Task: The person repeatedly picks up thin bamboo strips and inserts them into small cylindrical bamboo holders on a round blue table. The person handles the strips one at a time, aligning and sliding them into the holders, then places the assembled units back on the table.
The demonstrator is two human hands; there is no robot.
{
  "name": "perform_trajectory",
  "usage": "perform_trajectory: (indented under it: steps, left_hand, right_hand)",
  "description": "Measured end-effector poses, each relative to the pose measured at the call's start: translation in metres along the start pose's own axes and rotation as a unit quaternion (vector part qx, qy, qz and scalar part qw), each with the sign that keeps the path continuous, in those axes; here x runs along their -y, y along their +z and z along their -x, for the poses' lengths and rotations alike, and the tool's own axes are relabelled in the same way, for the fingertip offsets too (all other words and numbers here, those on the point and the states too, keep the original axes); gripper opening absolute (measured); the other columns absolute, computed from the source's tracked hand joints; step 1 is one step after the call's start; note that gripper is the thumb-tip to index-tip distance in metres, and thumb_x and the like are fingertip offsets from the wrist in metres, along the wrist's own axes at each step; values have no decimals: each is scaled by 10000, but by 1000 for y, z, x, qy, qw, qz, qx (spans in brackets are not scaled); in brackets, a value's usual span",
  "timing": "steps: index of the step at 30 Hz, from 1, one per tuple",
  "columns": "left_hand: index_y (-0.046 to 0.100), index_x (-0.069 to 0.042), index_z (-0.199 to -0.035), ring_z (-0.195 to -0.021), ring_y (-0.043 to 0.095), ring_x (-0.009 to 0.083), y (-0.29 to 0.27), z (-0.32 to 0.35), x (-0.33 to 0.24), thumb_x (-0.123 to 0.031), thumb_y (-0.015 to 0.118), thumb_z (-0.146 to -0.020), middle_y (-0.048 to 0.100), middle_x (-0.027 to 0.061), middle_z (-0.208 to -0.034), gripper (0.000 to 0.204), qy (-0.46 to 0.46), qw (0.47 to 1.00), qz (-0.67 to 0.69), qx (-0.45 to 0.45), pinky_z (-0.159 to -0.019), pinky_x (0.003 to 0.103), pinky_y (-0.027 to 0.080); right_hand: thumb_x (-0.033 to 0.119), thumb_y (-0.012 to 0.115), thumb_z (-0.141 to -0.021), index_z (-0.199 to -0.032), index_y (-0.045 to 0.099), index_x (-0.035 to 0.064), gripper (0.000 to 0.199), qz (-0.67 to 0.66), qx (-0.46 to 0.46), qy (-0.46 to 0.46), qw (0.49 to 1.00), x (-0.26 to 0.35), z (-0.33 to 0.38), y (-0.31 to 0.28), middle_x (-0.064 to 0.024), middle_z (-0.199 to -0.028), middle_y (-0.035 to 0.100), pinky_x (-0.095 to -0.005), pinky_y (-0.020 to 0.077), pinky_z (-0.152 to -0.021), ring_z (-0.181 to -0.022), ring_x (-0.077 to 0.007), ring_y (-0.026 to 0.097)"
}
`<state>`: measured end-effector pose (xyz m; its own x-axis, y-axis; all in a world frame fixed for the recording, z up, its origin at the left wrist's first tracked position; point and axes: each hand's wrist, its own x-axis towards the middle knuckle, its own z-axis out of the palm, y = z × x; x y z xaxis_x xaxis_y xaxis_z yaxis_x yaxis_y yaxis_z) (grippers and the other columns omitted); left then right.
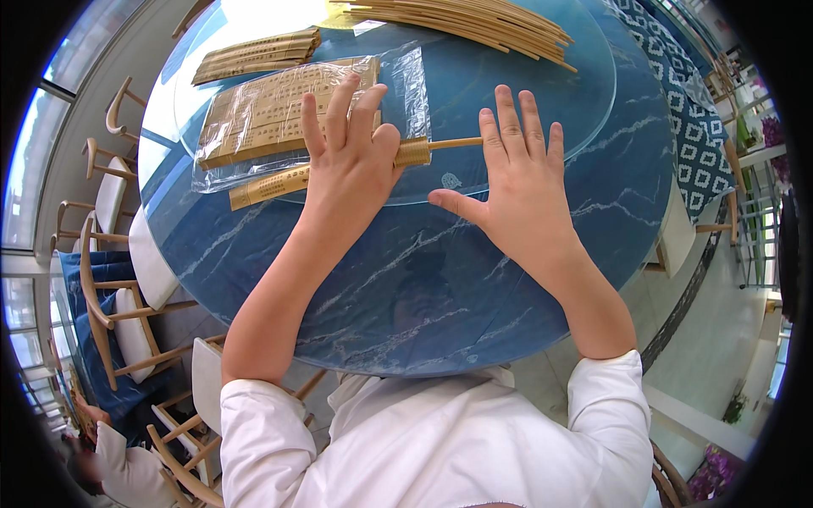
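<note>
A narrow brown printed paper sleeve (269,186) lies slanting near the table's front, with wooden chopsticks (457,143) sticking out of its right end. My left hand (347,157) is over the sleeve, its index finger and hidden thumb closed on it while the other fingers are raised and spread. My right hand (527,182) is open, palm down with fingers apart; its index finger is at the chopsticks' outer end. Beyond my left hand, a clear plastic bag (413,85) holds a stack of flat brown sleeves (254,118).
On the round glass turntable (584,110) lie a pile of loose chopsticks (474,25) and several sleeves (258,57) grouped at the far left. The blue marbled table (406,288) is ringed by wooden chairs (127,326). A patterned cloth (686,127) hangs at right. A person (127,466) is at lower left.
</note>
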<state>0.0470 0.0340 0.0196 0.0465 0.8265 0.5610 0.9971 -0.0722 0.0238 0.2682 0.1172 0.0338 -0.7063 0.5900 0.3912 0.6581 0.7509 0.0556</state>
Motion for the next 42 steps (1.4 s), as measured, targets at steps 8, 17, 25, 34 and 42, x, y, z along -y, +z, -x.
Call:
perform_trajectory:
  steps: [8, 17, 25, 34, 42]
  left_hand:
    - [549, -125, -888, -1580, 312, 368, 4, -1, -6, -187, 879, -784, 519, 104, -1507, 351, 17, 999, -21, -41, -1290, 723, 85]
    - [554, -117, -870, -1580, 322, 390, 6, 1, -9, -147, 813, -811, 529, 108, -1508, 267, 26, 998, -27, -45, -1288, 732, 91]
    - [641, -134, -1063, -1650, 161, 438, 0, 0, -9, -247, 854, -838, 338, 155, -1725, 330, 5, 1000, -6, 4, -1268, 759, 51]
    - [349, -220, -1695, -1678, 28, 424, 21, 2, -8, -673, 782, -858, 129, 170, -1811, 1046, -14, 999, -35, 0, -1253, 764, -27]
    - [193, -152, -1751, -1677, -47, 418, -54, 52, 28, -890, 514, -920, 60, 228, -1805, 1156, -174, 965, -134, 142, -1289, 692, -64]
  right_hand:
    - [911, 534, -852, -1575, 527, -24, 1182, -19, 2, -15, 1000, 22, -1, 2, -217, -1773, 265, -720, 148, -1265, -1658, -444, 151]
    - [904, 572, -834, -1567, 547, 0, 1164, -41, -3, -19, 999, 38, 0, 2, -219, -1760, 287, -725, 123, -1268, -1640, -494, 160]
    - [905, 593, -832, -1652, 450, 71, 1178, -46, 15, -17, 999, 22, -1, 5, -234, -1772, 248, -725, 113, -1271, -1655, -472, 132]
    - [913, 626, -797, -1710, 330, 94, 1261, -87, 52, -43, 994, 26, -4, 8, -235, -1783, 204, -734, 133, -1264, -1668, -440, 109]
    - [986, 453, -822, -1691, 320, 0, 1321, -55, 52, -10, 997, 7, 2, 4, -244, -1792, 176, -685, 95, -1296, -1678, -412, 69]
